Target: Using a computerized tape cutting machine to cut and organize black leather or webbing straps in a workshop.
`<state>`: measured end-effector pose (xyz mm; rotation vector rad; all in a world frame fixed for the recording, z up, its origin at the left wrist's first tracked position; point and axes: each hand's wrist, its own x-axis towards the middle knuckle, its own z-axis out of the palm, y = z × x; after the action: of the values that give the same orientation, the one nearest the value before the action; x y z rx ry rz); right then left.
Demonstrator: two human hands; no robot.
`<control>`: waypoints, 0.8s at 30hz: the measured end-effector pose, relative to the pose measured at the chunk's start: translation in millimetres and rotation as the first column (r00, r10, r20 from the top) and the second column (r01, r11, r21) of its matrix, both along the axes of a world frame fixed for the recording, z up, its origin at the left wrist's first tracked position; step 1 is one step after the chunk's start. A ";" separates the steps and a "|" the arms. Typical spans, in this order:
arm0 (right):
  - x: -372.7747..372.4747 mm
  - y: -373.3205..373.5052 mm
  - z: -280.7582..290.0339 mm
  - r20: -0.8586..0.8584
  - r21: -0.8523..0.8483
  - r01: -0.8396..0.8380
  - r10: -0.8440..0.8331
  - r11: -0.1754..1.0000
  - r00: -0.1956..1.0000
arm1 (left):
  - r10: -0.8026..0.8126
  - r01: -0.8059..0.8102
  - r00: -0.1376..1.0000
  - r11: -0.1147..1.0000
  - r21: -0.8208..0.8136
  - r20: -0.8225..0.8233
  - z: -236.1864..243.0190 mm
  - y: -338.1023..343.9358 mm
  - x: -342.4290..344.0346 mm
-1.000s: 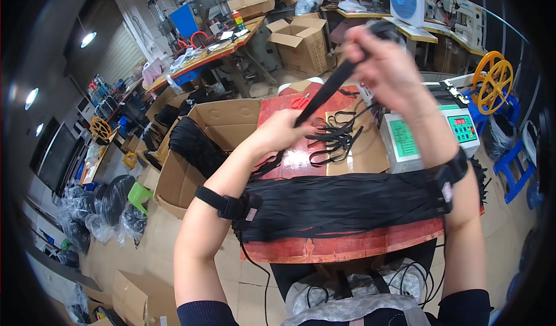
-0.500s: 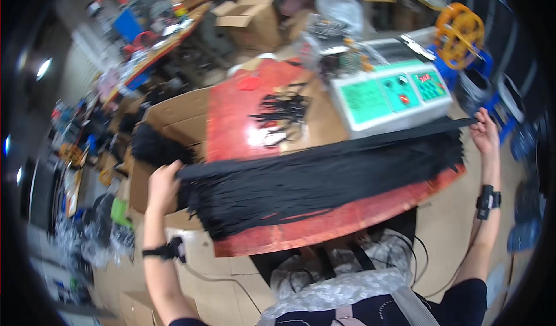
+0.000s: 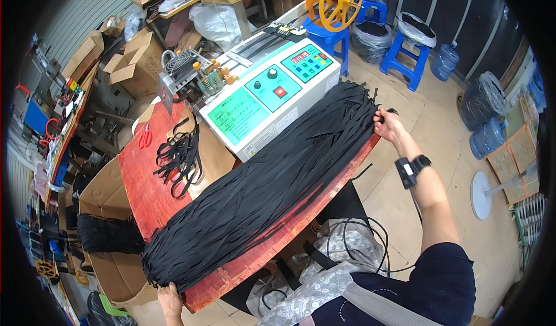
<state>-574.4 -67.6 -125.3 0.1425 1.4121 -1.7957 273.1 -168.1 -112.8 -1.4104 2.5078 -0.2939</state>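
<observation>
A thick bundle of long, flat black strips (image 3: 272, 169) lies slantwise across the red table top (image 3: 139, 187), along its near edge. At the bundle's near left end, my left hand (image 3: 169, 300) has its fingers closed on the strip ends, its fingertips partly hidden. My right hand (image 3: 390, 125) pinches strip ends at the far right end, its fingers bent together. Behind the bundle stands a white machine (image 3: 272, 88) with a green control panel. A looser heap of short black strips (image 3: 178, 155) rests left of the machine, near red-handled scissors (image 3: 145, 136).
Beside the table's left edge, an open cardboard box (image 3: 107, 196) holds more black strips (image 3: 107, 233). A yellow reel (image 3: 336, 4) rises behind the machine. Blue stools (image 3: 405, 59), water jugs (image 3: 446, 62) and a round white stand base (image 3: 480, 194) occupy the right side. Cables (image 3: 370, 227) cross my lap.
My view has turned to the right. The bundle, earlier stretched along its upper edge between my raised hands, now lies lower and rounder on the table, my hands at its ends.
</observation>
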 end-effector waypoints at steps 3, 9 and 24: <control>-18.7 -19.7 -11.0 -0.093 0.069 0.025 -0.019 0.997 0.995 | 0.010 -0.011 1.000 0.999 -0.045 -0.018 -9.5 -12.8 -3.1; -48.6 -16.3 -17.8 -0.119 0.107 0.047 -0.034 0.993 0.992 | -0.152 0.131 0.978 0.980 -0.150 -0.144 -9.8 0.2 -2.6; -7.5 25.0 -30.9 -0.926 0.323 0.162 0.276 0.933 0.258 | 0.170 -0.172 0.985 0.981 0.089 0.030 63.0 13.4 -35.5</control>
<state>-581.9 -42.7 -156.2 -1.0617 2.5726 -1.4818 237.6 -154.7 -49.8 -1.5640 2.3309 -0.1587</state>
